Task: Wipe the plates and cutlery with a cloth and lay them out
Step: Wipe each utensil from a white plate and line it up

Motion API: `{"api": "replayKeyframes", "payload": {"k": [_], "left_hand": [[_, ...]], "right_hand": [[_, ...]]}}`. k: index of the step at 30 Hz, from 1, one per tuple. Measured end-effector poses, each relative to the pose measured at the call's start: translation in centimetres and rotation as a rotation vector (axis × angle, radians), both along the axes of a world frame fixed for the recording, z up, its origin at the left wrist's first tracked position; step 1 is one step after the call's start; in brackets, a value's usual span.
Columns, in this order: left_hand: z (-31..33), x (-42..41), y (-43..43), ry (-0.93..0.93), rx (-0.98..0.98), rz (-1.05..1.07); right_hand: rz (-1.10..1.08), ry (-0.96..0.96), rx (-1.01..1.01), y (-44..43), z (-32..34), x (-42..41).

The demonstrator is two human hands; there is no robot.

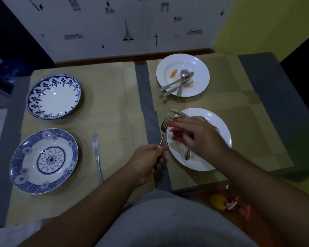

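Left hand (pixel 146 160) closed around the handle end of a fork (pixel 162 131). Tines point away from the person, hanging just off the left rim of the near white plate (pixel 221 125). Right hand (pixel 200 135) is over that same plate, fingers bunched on a crumpled red cloth (pixel 177 130); the cloth sits just right of the fork tines, close but whether touching I cannot tell.

Near white plate lies on the right placemat (pixel 239 104), toward the table's near edge. Faint smears on its surface. Two cutlery handles (pixel 177 113) stick out past its far-left rim, beyond the cloth. One more handle (pixel 187 155) shows below the right hand, resting on the plate.

Far white plate (pixel 200 68), same mat, near the table's far edge: orange smears, with spoons and a fork (pixel 180 81) heaped on it, handles overhanging its near-left rim.

Left placemat (pixel 105 90): blue-rimmed bowl plate (pixel 53 97) at the far side, blue patterned plate (pixel 43 161) at the near side, both bare of cutlery. A table knife (pixel 96 154) lies just right of the near patterned plate, well apart from the left hand.
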State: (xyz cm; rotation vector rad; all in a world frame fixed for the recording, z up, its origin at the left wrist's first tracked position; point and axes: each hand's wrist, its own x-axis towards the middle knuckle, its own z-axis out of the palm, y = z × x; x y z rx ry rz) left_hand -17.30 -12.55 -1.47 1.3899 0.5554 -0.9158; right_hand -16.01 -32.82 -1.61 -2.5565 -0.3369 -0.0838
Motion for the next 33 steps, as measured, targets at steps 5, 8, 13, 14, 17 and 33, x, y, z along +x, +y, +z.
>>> {"api": "replayKeyframes", "payload": {"k": [5,8,13,14,17,33], "left_hand": [[-0.5,-0.2,0.4,0.031,-0.09,0.02],[-0.8,-0.4,1.1,-0.002,-0.051,-0.071],[-0.7,-0.3,2.4,0.038,-0.078,-0.131],[-0.7,-0.3,2.6,0.042,-0.083,-0.121],[-1.2,-0.7,3.9,0.025,-0.051,-0.053],[-4.6,-0.4,14.8,0.037,0.18,0.296]], "right_hand": [[0.174,-0.03,-0.014,0.8,-0.4,-0.8],[0.307,-0.056,-0.048,1.3,-0.7,-1.0],[0.3,-0.071,-0.122,1.5,-1.2,0.3],[0.26,-0.061,-0.114,1.5,-1.2,0.9],[0.153,-0.028,-0.041,2.1,-1.0,2.3],[0.45,0.137,0.104,13.3,-2.7,1.0]]}}
